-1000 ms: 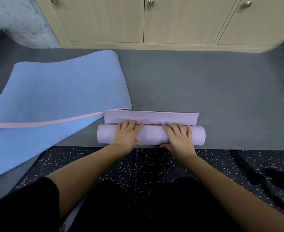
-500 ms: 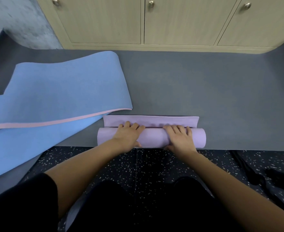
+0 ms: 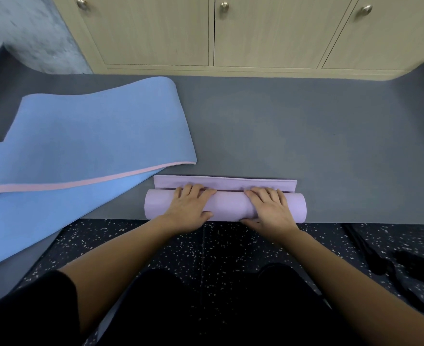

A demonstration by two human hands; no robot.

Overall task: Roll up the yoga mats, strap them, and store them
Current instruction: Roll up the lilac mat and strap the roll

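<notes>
Palms of left hand (image 3: 190, 206) and right hand (image 3: 269, 209) press flat on lilac mat roll (image 3: 230, 204).

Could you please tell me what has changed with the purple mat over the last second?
The purple yoga mat's flat tail has shortened, its far edge drawn toward the person as it winds onto the roll. The left hand and right hand stay pressed on the roll; nothing was let go. The blue mat, gray mat and black straps have not moved.
</notes>
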